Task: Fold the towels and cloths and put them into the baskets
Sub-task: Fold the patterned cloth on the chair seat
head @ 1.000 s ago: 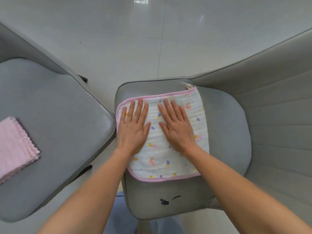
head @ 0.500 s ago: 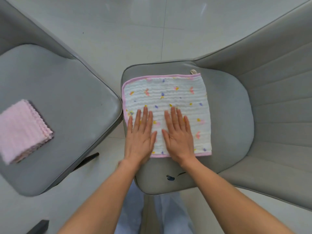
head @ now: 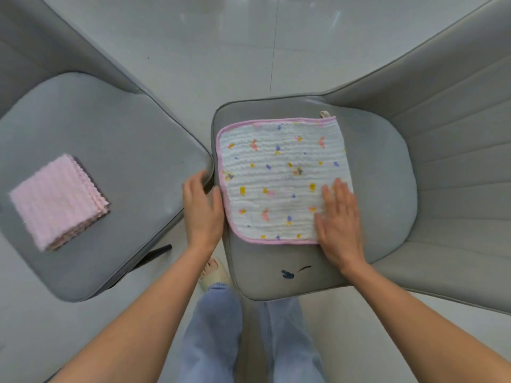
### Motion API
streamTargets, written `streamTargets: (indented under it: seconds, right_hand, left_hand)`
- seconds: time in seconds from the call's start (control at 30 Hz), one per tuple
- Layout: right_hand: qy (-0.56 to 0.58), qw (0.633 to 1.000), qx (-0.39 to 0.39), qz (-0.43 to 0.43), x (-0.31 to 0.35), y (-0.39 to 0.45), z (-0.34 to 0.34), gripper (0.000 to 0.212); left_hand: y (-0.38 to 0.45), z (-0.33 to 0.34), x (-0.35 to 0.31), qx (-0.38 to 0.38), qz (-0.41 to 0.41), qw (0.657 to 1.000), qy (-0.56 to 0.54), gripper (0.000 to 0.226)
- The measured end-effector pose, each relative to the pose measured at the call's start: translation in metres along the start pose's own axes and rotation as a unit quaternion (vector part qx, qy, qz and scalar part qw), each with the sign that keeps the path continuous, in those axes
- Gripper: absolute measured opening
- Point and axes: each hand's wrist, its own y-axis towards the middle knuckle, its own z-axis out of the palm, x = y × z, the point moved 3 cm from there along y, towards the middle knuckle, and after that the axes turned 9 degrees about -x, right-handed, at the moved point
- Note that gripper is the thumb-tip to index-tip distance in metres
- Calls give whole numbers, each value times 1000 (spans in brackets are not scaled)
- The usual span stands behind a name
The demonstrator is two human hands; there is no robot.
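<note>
A folded pink ribbed cloth stack (head: 58, 201) lies on the left grey chair seat (head: 116, 139). The left hand (head: 203, 210), fingers relaxed, sits beside the white pink-edged printed towel (head: 279, 178). The right hand (head: 338, 225) presses flat on its near right corner.

Person, as we are seeing them from the head camera:

- Left hand (head: 203, 214) and right hand (head: 339, 226): we are finding both bare, with no rings, gloves or watch showing.
- Forearms behind each hand: we are seeing them uncovered to the frame edge, no sleeve showing.
- Trousers (head: 213, 333), below and between the hands: we are noting light blue, loose-fitting denim.
- Slipper (head: 214, 273), just below the left hand's wrist: we are noting a beige, open-toed slide.
</note>
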Motion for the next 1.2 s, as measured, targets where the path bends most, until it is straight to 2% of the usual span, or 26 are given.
streamTargets:
  seconds: [0.07, 0.17, 0.2, 0.37, 0.47, 0.53, 0.6, 0.63, 0.7, 0.73, 0.77, 0.8, 0.83, 0.87, 0.93, 0.97, 1.0, 1.07, 1.13, 1.2]
  right_hand:
    - [70, 995, -12, -63, 35, -5, -3, 49]
    - [140, 982, 8, -129, 85, -14, -4, 35]
    - [149, 978, 22, -144, 97, -16, -3, 33]
    - [152, 971, 75, -166, 130, -12, 7, 38]
    - [93, 982, 76, -148, 141, -9, 16, 40]
    - [25, 988, 84, -128, 150, -9, 24, 45]
    - [-13, 993, 61, -104, 158, -7, 30, 41]
    - [-22, 994, 44, -96, 161, -4, 32, 40]
    - [-32, 995, 19, -90, 165, 4, 29, 38]
    - [-33, 996, 16, -80, 167, 9, 25, 32]
    - [-26, 998, 17, -57, 166, 12, 20, 27]
    - [-1, 999, 23, -23, 163, 14, 19, 27]
    - [35, 999, 26, 13, 160, 15, 17, 29]
    - [72, 995, 41, 55, 154, 16, 15, 29]
    - [142, 981, 67, 110, 143, 15, 12, 22]
    - [172, 975, 62, 126, 136, 14, 9, 19]
    - [201, 967, 54, 147, 131, 13, 5, 18]
    - [255, 947, 47, 191, 118, 12, -5, 16]
    - [296, 927, 52, 224, 106, 11, -15, 13]
    - [301, 925, 56, 226, 94, 11, -26, 14]
  left_hand:
    - [3, -5, 3, 33, -136, 989, -40, 29]
    - [0, 1, 11, 112, -285, 946, -106, 30]
    - [-1, 1, 10, 115, -295, 942, -110, 28]
    - [7, 8, -11, 120, -201, 971, -54, 25]
    - [15, 17, -14, 116, -227, 966, -50, 14]
    - [21, 20, -13, 143, -231, 962, -38, 25]
    - [28, 20, -15, 178, -229, 957, -26, 38]
    - [31, 18, -18, 183, -218, 959, -17, 36]
    - [41, 11, -24, 139, -145, 979, 17, 17]
    - [47, 5, -28, 105, -74, 991, 35, 8]
    - [52, -1, -31, 78, 26, 995, 49, 17]
    - [57, -4, -33, 74, 143, 985, 60, 29]
    - [60, -6, -34, 88, 266, 957, 81, 39]
    - [62, -5, -31, 113, 383, 910, 108, 47]
    - [68, 0, -23, 170, 536, 809, 173, 51]
    - [72, 3, -20, 199, 564, 777, 198, 46]
    - [76, 5, -21, 219, 576, 759, 211, 36]
    - [82, 8, -30, 232, 580, 746, 229, 14]
    - [85, 12, -42, 245, 581, 739, 238, 20]
    - [85, 15, -54, 253, 594, 725, 239, 21]
